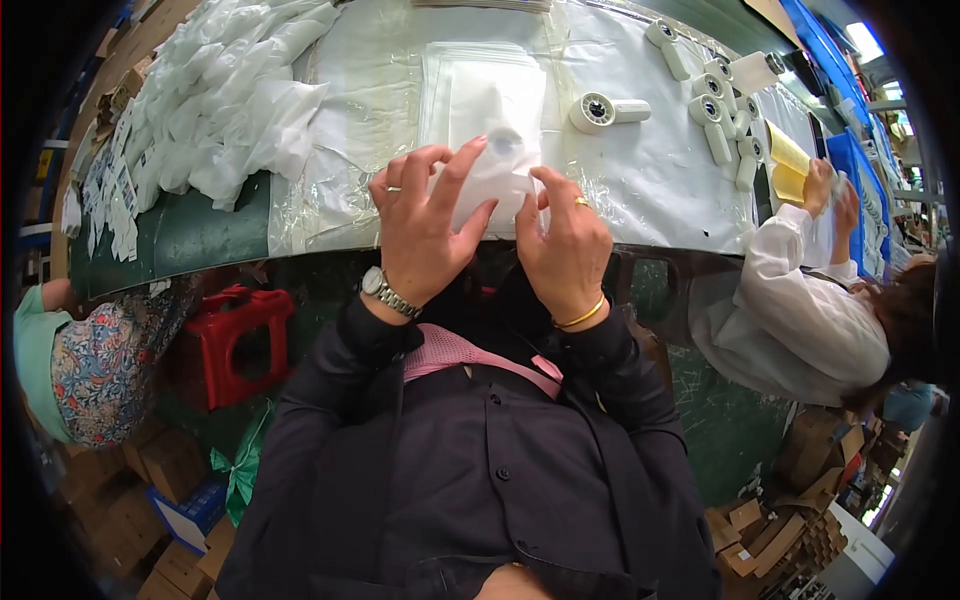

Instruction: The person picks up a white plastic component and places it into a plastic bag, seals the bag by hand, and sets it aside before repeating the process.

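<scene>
A frosted white plastic bag (494,192) lies at the table's front edge, between my two hands. Through its film shows a greyish round patch; what makes it I cannot tell. My left hand (425,222) rests over the bag's left side, thumb and forefinger spread wide apart, the other fingers bent. At the bag's right edge my right hand (568,238) has its fingers curled, with the film between thumb and forefinger. Under and behind it sits a stack of similar flat bags (435,95). Right of the stack lies a white handheld fan (594,112).
Filled white bags (225,110) are heaped at the left of the table. Several more white fans (708,85) lie at the right, near a yellow sheet (788,165). A co-worker in a white sleeve (785,270) works there. A red stool (238,340) stands at lower left.
</scene>
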{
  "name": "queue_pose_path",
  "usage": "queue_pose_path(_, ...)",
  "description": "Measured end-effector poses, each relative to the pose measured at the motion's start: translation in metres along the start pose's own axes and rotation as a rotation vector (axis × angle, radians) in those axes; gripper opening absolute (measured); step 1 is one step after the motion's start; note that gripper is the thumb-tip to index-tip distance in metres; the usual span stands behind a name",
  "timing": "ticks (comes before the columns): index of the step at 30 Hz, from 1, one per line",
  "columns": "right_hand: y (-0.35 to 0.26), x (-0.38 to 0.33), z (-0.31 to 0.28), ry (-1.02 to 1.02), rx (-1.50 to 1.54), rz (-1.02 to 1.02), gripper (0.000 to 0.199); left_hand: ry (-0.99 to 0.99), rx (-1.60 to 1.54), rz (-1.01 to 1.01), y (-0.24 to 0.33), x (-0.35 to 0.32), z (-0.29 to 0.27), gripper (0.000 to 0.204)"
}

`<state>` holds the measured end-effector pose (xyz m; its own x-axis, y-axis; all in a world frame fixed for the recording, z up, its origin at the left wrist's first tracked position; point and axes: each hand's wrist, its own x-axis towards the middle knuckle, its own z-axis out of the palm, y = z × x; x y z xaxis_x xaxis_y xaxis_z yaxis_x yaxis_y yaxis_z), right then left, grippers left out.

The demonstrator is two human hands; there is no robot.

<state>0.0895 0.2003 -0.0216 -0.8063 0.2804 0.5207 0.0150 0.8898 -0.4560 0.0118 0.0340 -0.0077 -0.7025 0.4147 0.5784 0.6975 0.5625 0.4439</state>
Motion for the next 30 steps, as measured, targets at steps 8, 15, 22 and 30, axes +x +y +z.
queue_pose_path(8,0.009,-0.018,-0.018,-0.041,0.27,0.131,0.025,-0.083,0.075,0.047,-0.017,0.001,0.015,0.068)
queue_pose_path(15,0.014,-0.019,-0.029,-0.134,0.524,0.339,0.024,-0.219,-0.285,-0.258,-0.013,-0.021,-0.01,0.061)
queue_pose_path(22,0.025,-0.02,-0.032,-0.187,0.566,0.368,0.023,-0.279,-0.68,-0.489,-0.016,-0.025,-0.022,0.055)
queue_pose_path(30,0.02,-0.02,-0.035,-0.145,0.423,0.177,0.015,-0.335,-0.895,-0.739,-0.013,-0.013,-0.024,0.052)
